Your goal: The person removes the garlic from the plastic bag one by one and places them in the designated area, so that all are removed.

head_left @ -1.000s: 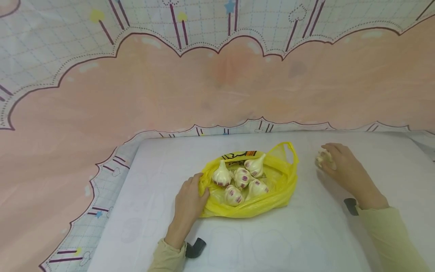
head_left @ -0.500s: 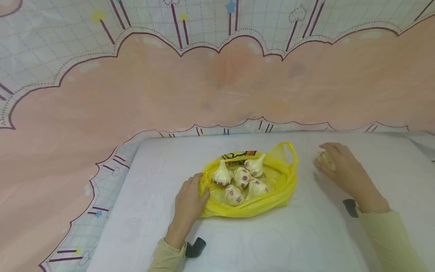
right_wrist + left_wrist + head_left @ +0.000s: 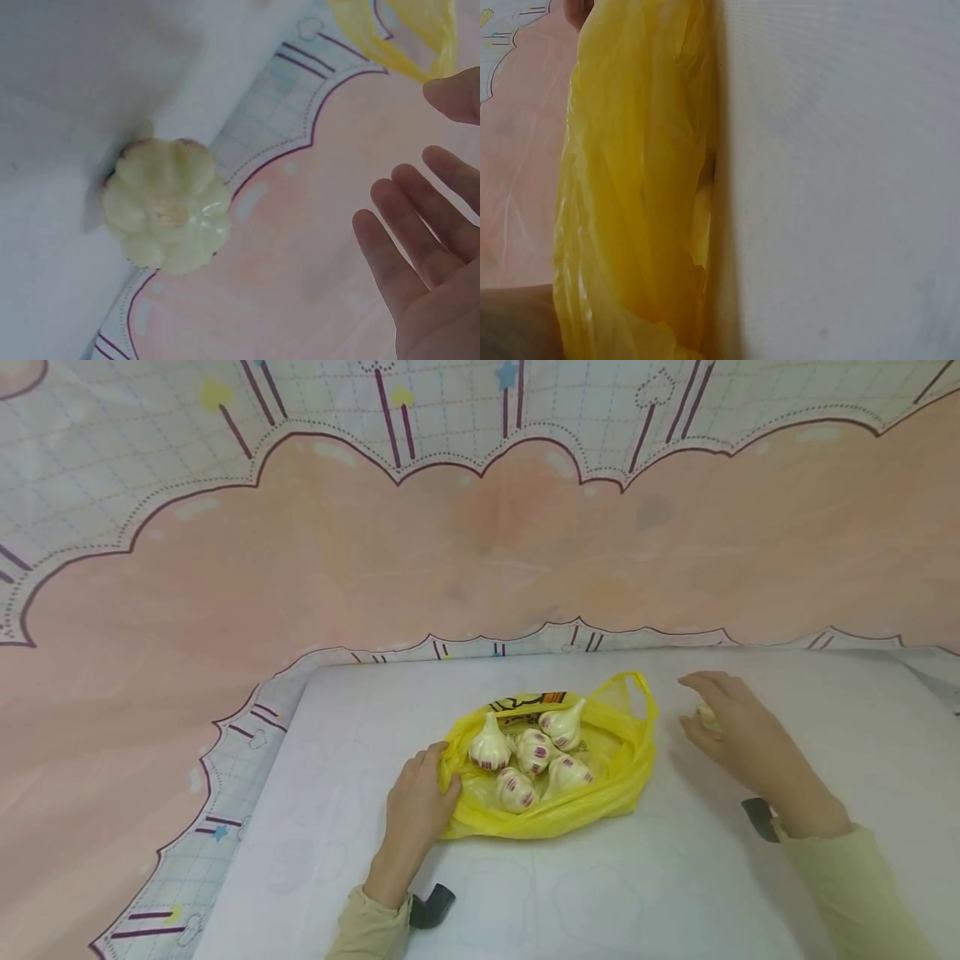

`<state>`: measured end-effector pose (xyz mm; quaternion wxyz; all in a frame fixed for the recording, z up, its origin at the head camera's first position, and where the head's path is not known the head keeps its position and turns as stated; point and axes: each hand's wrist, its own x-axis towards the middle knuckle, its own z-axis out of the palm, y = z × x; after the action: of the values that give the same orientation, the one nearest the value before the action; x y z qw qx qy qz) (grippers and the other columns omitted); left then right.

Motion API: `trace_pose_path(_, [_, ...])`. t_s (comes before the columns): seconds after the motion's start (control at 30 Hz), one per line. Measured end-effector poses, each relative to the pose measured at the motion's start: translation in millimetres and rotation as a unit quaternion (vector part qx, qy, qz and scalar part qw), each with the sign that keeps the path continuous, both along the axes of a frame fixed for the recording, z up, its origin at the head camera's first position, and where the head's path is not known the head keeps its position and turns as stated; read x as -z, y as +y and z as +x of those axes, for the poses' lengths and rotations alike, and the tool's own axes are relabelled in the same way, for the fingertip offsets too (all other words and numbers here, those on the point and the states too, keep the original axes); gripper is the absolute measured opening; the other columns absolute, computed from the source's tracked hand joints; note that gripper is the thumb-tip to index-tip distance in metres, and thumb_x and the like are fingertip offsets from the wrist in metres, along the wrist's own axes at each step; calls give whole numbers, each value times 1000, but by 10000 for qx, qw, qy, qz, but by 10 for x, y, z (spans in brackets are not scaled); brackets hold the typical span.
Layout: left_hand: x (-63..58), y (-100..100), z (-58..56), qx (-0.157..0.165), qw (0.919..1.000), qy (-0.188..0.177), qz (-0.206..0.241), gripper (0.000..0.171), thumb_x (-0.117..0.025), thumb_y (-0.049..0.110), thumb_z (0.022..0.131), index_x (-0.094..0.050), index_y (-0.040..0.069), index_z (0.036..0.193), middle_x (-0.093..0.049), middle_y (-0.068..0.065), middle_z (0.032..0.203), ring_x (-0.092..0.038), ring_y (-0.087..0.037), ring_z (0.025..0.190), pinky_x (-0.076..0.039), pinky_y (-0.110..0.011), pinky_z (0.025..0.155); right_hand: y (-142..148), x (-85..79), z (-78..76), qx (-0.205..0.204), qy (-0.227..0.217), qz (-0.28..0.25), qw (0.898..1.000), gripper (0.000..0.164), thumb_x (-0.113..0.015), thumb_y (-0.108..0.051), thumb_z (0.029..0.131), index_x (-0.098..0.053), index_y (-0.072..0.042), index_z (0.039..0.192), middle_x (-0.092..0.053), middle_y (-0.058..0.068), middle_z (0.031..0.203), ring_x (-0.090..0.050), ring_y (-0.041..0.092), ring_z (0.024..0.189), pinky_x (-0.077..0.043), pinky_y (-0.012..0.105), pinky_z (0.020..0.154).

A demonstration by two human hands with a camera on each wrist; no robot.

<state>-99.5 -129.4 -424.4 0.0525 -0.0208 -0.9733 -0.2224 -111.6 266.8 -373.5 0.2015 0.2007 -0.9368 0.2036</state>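
Note:
A yellow plastic bag [image 3: 615,802] lies with its mouth spread, and several garlic bulbs [image 3: 489,745] with purple marks sit inside. At its left edge my left hand [image 3: 420,802] grips the rim, thumb on the near side. The left wrist view is filled by the side of the yellow bag [image 3: 637,180], with a fingertip [image 3: 579,11] at the top. To the right of the bag, my right hand [image 3: 738,739] has its fingers spread apart. Another garlic bulb [image 3: 169,206] rests on the table, apart from those fingers [image 3: 420,225]; in the head view the hand mostly hides it.
A white table [image 3: 570,902] spreads beneath everything. Behind it hangs a pink and white patterned cloth [image 3: 375,568], which also runs down the left side. The bag's handle loop [image 3: 637,693] stands up at its far right corner.
My right hand has let go of the garlic bulb, its fingers spreading and shifting slightly left. My left hand and the bag stay in place.

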Motion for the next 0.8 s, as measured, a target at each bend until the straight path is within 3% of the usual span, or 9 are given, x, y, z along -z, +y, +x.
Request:
trace_pose_path(0.17, [-3,1,-2,2,10000,-10,6,45,-66,21,91,-57,5,133,-65,-17,122,-62,-36,111,-54,-53,86,-89,-53,23,-97,200,116,9997,58,-77,-3,79,-54,1,131,-55,22,130,-51,40,120,-47,59,93])
trace_pose_path(0.37, [-6,0,2,4,10000,55,-25,45,-67,20,91,-57,5,132,-65,-17,121,-63,-36,110,-54,-52,85,-179,-97,53,-198,315,152,9992,60,-78,-4,78,-53,1,132,-54,22,130,-56,38,108,-53,55,84])
trace_pose_path(0.57, [-12,-2,4,25,9999,97,-33,45,-67,19,90,-58,4,132,-66,-18,119,-63,-35,107,-54,-51,83,-284,-103,48,-288,115,134,9994,58,-77,-4,80,-53,1,133,-53,22,132,-49,39,122,-47,59,94])
trace_pose_path(0.8, [-7,-4,3,37,10000,67,-28,45,-66,19,90,-58,5,132,-65,-17,120,-62,-35,109,-54,-52,84,-419,-105,36,-322,-83,173,9993,55,-76,-5,83,-54,0,133,-54,20,134,-49,37,124,-46,58,98])
